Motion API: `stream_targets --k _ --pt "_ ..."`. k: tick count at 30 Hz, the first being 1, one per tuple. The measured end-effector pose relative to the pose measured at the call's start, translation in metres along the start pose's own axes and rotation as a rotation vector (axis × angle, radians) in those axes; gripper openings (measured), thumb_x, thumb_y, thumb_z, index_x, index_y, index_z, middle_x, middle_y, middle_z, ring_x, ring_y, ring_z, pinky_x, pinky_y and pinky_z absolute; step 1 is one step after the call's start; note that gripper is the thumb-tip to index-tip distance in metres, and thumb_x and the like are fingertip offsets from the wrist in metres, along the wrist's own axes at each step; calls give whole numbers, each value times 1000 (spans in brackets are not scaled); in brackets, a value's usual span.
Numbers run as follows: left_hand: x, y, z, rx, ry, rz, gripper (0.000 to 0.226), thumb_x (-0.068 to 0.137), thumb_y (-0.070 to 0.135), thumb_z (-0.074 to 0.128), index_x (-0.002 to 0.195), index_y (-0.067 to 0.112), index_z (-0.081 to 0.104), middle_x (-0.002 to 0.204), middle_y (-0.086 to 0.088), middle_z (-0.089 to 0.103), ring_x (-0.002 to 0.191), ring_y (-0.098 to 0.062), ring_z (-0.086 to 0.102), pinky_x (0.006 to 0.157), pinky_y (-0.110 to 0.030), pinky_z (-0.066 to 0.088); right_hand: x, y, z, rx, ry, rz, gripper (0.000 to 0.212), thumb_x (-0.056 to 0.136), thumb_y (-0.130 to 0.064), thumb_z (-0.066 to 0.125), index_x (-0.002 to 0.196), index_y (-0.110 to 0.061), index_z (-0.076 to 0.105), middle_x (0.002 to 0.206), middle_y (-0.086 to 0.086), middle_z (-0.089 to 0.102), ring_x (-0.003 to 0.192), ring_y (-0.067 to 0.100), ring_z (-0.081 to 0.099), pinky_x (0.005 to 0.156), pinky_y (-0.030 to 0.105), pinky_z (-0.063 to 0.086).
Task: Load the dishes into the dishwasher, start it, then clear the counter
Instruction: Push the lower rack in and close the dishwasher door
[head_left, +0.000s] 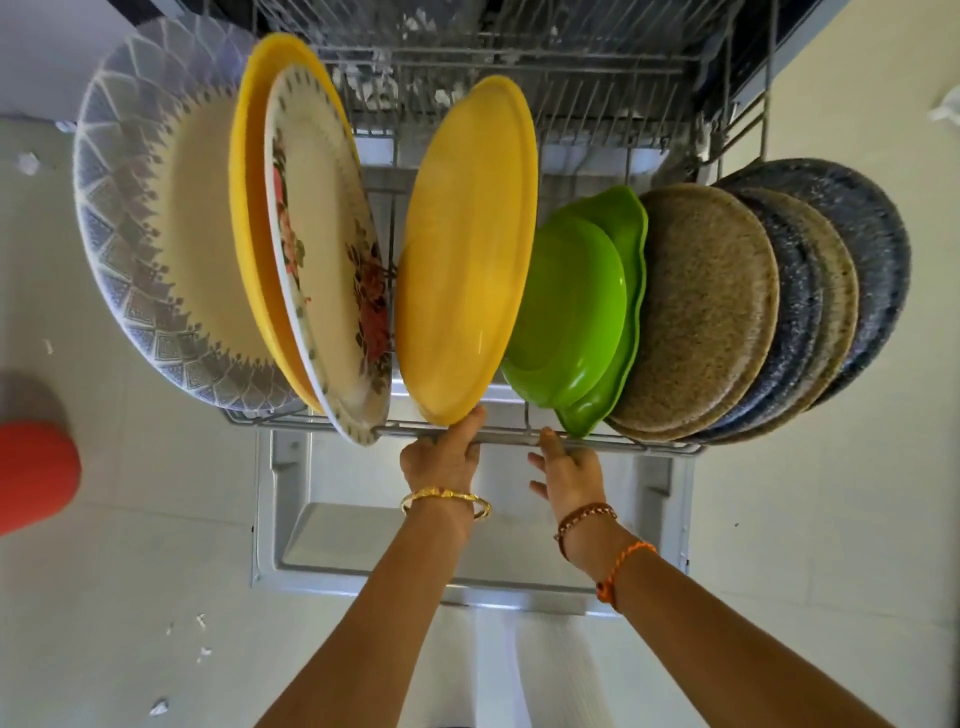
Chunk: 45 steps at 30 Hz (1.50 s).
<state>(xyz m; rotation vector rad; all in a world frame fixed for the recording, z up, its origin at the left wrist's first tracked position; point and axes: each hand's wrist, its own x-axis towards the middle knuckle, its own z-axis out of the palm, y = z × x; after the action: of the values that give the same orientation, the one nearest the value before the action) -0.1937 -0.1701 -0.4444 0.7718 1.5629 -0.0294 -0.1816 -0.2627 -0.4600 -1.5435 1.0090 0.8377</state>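
I look down on the dishwasher's lower rack (506, 435), pulled out over the open door (363, 545). Plates stand on edge in it: a big blue-patterned plate (150, 249), a yellow plate (249, 208), a floral plate (322, 234), another yellow plate (467, 249), two green dishes (571, 301), a brown speckled plate (706, 312) and dark blue speckled plates (872, 234). My left hand (447, 460) curls round the rack's front rail, its index finger touching the middle yellow plate's lower edge. My right hand (569, 467) grips the same rail just to the right.
An upper wire rack (519, 67) sits deeper inside the machine. A red rounded object (31, 473) stands on the pale floor at the left. Small white scraps (202, 649) lie on the floor.
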Motion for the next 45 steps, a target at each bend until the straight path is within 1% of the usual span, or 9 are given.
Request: stream_targets --k 5,13,16,23,27,33,39,42,45 --pt "5 22 29 4 15 55 25 72 6 77 62 6 54 54 -3 56 60 -15 53 61 -25 47 24 -25 16 -2 53 -1 32 94 -26 49 114 -1 49 120 16 56 113 31 53 100 50 41" --pt "17 74 79 62 -99 141 39 50 30 86 69 17 54 69 1 60 65 -14 56 79 -34 51 60 -81 34 -134 66 -221 44 92 -35 49 110 5 54 109 20 61 106 33 57 91 50 47" --pt "17 95 99 78 -116 174 36 65 26 83 73 17 49 77 -2 58 65 -15 54 78 -35 54 65 -108 39 -167 75 -281 46 93 -35 48 111 6 52 97 18 59 93 30 56 89 46 46" --pt "32 144 150 87 -142 138 62 68 36 79 114 14 43 101 -8 46 96 -27 53 85 -37 53 83 -173 46 -207 108 -408 42 94 -30 48 113 7 56 106 23 62 103 33 57 84 34 42" --pt "51 169 176 183 -175 161 64 65 44 79 116 15 52 107 -1 47 86 -27 51 90 -42 50 98 -199 61 -103 120 -411 44 91 -34 53 106 7 57 86 13 54 83 23 49 77 35 42" --pt "70 194 209 209 -232 220 72 63 51 78 122 18 53 106 8 43 80 -21 48 94 -44 48 116 -244 75 -139 96 -369 40 91 -34 53 107 3 59 107 19 63 98 30 58 91 41 44" --pt "79 215 243 173 -204 323 78 55 58 78 116 16 53 114 2 47 105 -30 51 91 -47 49 142 -284 80 -190 97 -421 42 92 -36 52 57 -14 42 63 8 47 88 30 60 62 29 34" --pt "77 232 259 108 -209 308 97 50 59 78 129 14 45 126 -1 45 105 -29 48 92 -48 48 144 -299 80 -231 128 -495 34 91 -39 52 78 -8 55 78 10 54 78 21 51 61 23 28" --pt "76 250 272 85 -284 286 86 62 47 79 133 17 40 130 -6 44 92 -28 49 82 -41 50 146 -323 85 -198 73 -472 47 90 -37 55 120 -1 51 120 12 57 111 25 54 79 26 43"
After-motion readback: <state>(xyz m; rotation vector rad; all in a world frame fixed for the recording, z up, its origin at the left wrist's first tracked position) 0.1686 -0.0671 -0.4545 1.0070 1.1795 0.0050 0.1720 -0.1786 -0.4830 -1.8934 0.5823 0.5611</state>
